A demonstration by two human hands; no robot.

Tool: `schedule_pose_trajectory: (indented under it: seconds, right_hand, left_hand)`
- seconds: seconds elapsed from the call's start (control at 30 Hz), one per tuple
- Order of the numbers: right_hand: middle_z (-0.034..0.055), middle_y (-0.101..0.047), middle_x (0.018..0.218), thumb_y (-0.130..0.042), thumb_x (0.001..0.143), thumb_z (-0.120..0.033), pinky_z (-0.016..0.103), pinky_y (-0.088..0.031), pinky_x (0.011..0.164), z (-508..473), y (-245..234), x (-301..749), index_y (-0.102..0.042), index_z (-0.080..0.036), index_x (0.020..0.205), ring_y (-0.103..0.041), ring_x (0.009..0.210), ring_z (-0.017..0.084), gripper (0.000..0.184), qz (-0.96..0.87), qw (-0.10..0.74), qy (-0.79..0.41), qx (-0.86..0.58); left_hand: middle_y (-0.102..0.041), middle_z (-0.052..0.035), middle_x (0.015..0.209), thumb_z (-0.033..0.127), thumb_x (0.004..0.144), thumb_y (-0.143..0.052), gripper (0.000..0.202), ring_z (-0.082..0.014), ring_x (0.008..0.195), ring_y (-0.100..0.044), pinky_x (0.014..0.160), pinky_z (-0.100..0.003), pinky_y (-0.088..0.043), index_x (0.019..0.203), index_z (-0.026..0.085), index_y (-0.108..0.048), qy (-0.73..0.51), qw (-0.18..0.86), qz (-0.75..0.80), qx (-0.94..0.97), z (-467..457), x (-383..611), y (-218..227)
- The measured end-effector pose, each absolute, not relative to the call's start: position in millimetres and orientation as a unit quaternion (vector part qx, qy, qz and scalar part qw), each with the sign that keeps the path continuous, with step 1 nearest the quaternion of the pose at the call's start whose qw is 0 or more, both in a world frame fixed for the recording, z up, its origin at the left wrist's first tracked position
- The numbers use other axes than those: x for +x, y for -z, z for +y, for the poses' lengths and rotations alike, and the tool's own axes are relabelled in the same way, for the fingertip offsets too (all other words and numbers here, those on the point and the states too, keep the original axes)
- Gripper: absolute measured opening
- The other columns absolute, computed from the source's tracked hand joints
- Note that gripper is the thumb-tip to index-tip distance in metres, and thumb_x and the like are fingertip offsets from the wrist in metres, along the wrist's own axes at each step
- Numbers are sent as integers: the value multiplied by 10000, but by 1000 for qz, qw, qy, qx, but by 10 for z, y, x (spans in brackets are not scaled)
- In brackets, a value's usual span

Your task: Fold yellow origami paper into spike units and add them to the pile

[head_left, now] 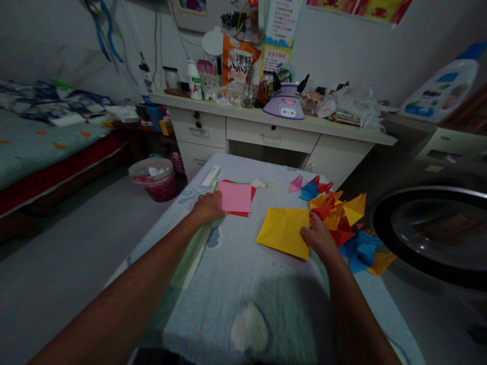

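Note:
My right hand [316, 230] pinches the right edge of a creased yellow sheet of origami paper [283, 230], which is tilted a little over the cloth. At the left edge of a stack of square paper [236, 196], pink on top with red and a bit of green showing beneath, rests my left hand [208, 207]. Its fingers lie along the stack's side, their tips partly hidden. Beyond my right hand lies a pile of folded paper pieces [335, 213] in yellow, red, blue and pink.
The pale blue cloth [228, 284] covers the table. A white box [210, 176] and a small whitish scrap [259, 183] lie near its far end. Behind stands a cluttered white cabinet [272, 134]; a washing machine [437, 177] is at right, a pink bin [160, 190] at left.

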State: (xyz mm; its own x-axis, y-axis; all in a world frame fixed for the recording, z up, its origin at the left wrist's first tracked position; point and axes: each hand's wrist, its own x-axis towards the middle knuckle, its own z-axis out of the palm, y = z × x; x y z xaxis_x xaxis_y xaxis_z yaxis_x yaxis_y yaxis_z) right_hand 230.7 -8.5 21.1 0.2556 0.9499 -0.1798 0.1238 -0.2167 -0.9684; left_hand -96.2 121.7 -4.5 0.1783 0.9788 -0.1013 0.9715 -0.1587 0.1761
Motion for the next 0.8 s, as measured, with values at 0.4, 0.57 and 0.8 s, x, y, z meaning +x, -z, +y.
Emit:
schedule_pose_trajectory:
  seconds: [0.4,0.57,0.8]
  right_hand:
    - [86,-723,1004,-468,663,-143,347,-551,715,-167,-340,2302,-363,-202,1393,-706,815,229,740,-505,365,-425,-656]
    - [231,-587,1243,-601,740,-280,452,-412,975,-158,-414,2268,-439,-48,1365,-537,1172,343,685,-626,83,-84,-771]
    - [110,-552,1353,-508,855,-257,381,-334,1032,172,-583,1625,-496,-158,1345,-462,1235,274,499,-760,65,-119,-635]
  left_hand:
    - [-564,-146,1279,453,721,-622,641,-326,1219,-478,1009,-398,-329,1275,191,-433,-24,88,632,769,1207,-982,42]
    - [-568,-145,1273,446,723,-628,647,-325,1202,-493,1000,-391,-342,1280,186,-428,-25,93,632,769,1188,-976,12]
    - [-586,-139,1249,434,732,-632,609,-316,1194,-506,994,-388,-345,1257,197,-436,-29,99,631,769,1162,-967,-19]
